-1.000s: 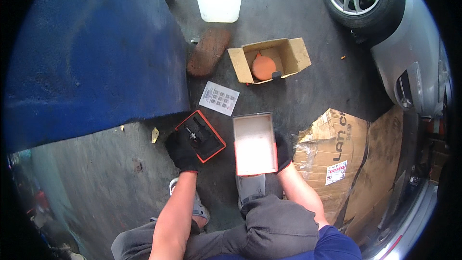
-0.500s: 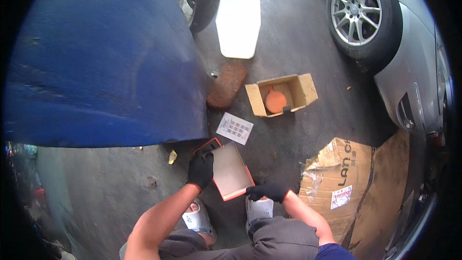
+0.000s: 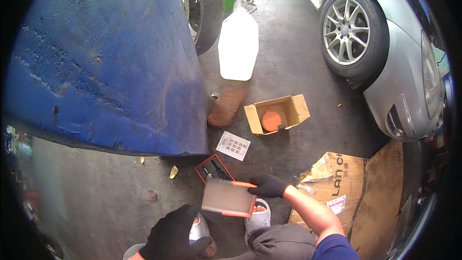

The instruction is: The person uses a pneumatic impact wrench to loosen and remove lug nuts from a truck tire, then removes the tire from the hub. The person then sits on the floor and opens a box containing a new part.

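My right hand, in a black glove, is closed on the right edge of a shallow box lid, grey-white inside with orange-red sides. The lid is tilted over the floor in front of my feet. Just beyond it lies an orange-edged box with black tools inside, partly covered by the lid. Near my left foot, my left hand, also black-gloved, is held low with its thumb apart from the fingers and nothing in it.
A printed white sheet, a brick-like block and an open carton holding an orange round object lie ahead. Beyond stands a white jug. A blue panel bounds the left; a silver car and flattened cardboard the right.
My left hand has let go of the box and drawn back toward me. My right hand has lifted and tilted the lid, uncovering part of the box with the tools. The view has shifted.
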Demonstrator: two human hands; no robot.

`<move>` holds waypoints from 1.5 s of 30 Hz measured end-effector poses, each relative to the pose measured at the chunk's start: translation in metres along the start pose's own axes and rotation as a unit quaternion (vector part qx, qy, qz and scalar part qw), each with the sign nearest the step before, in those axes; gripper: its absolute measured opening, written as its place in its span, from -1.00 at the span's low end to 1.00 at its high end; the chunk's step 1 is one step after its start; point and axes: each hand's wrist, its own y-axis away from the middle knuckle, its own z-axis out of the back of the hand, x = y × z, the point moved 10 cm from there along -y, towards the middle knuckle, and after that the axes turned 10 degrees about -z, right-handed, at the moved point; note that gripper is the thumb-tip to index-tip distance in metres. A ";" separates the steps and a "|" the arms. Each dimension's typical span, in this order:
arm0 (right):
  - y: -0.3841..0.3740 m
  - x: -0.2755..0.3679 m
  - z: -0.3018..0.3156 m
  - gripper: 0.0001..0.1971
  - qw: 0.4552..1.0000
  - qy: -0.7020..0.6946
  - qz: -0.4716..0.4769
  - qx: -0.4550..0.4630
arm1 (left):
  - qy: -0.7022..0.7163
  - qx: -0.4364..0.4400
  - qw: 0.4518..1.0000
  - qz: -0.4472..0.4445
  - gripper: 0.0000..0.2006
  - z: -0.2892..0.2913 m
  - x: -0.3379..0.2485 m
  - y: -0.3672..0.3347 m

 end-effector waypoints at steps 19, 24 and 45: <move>-0.029 -0.031 0.179 -0.55 0.887 0.100 -0.033 -0.450 | 0.090 0.165 0.954 0.233 -0.49 -0.012 0.083 0.028; -0.026 -0.045 0.134 -0.78 0.874 0.185 -0.047 -0.446 | 0.082 0.146 0.956 0.243 -0.46 -0.009 0.084 0.028; -0.058 -0.044 0.174 -0.77 0.956 0.167 -0.036 -0.237 | 0.097 0.171 0.947 0.255 -0.49 -0.018 0.089 0.017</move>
